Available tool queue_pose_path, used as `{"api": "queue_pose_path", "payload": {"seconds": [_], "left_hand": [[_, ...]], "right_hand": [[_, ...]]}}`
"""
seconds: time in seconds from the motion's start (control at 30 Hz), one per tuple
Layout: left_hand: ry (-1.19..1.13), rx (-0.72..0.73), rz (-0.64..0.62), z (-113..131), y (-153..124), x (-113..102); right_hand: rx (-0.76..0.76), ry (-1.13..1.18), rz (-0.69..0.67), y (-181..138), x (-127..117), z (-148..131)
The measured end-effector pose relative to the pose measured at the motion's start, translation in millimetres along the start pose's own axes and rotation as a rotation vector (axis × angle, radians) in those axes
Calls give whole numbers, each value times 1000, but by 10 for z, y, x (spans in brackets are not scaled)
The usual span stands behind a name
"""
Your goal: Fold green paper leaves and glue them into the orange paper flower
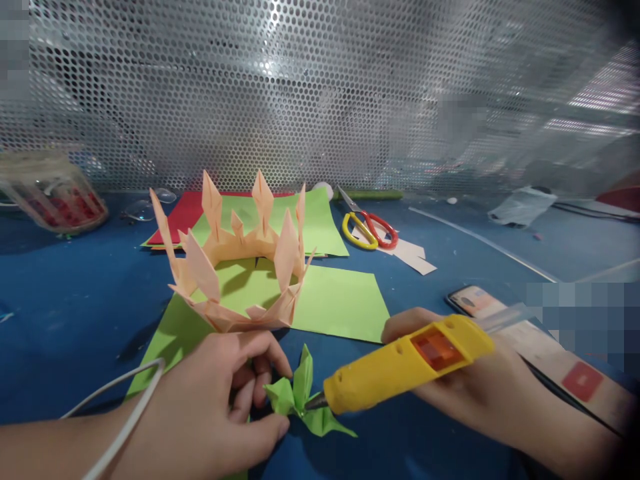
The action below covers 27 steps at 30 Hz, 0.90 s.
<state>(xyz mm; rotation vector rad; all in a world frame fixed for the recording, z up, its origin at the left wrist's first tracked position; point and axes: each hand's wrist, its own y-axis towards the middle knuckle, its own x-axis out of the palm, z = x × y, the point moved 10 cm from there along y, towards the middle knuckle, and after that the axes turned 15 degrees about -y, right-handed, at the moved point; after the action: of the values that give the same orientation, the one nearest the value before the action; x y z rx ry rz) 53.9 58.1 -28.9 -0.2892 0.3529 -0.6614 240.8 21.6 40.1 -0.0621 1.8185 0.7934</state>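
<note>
My right hand [480,387] grips a yellow glue gun [400,367], its nozzle touching a small folded green paper piece [300,400] on the blue table. My left hand [225,400] pinches that green piece from the left, fingers curled around it. Just behind my left hand stands a peach folded-paper crown [240,260] with tall pointed spikes, resting on green paper sheets [340,300].
Yellow-and-red scissors [370,230] and paper scraps lie further back. A phone [480,303] sits at the right. A jar [50,193] lies at the far left, a red sheet [183,213] behind the crown. A white cable [125,400] crosses my left wrist. A perforated metal wall [300,87] closes the back.
</note>
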Motion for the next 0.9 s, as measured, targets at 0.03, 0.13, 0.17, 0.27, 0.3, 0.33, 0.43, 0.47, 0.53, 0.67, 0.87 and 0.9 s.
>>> {"api": "queue_pose_path", "payload": {"seconds": [0.03,0.13,0.17,0.27,0.3,0.33,0.43,0.47,0.53,0.67,0.87,0.9], "left_hand": [[5,-1,1,3,-2,0],[-3,-5,4,11,0,1],[-6,-8,3,9,2,3],[4,-15,-1,1,7,7],[8,-12,-4,1,7,11],[9,-7,-3,3,4,9],[23,-6,7,-4,-8,2],[26,-9,8,-9,-11,2],[19,-12,2,-12,-12,9],[-16,11,-8,8,-2,20],[-24,14,-8,-11,7,17],[-17,11,-9,-11,8,17]], "right_hand": [[3,0,-3,0,6,10],[11,-4,-5,3,12,30],[12,-5,-3,6,9,30],[17,-13,-7,17,6,24],[19,-15,-10,22,7,20],[20,-16,-13,28,7,17],[19,-13,-8,41,-1,9],[19,-14,-4,43,-5,10],[24,-21,5,43,-15,17],[31,-39,11,38,-26,24],[8,-65,1,40,-15,2],[7,-74,1,40,-12,4]]}}
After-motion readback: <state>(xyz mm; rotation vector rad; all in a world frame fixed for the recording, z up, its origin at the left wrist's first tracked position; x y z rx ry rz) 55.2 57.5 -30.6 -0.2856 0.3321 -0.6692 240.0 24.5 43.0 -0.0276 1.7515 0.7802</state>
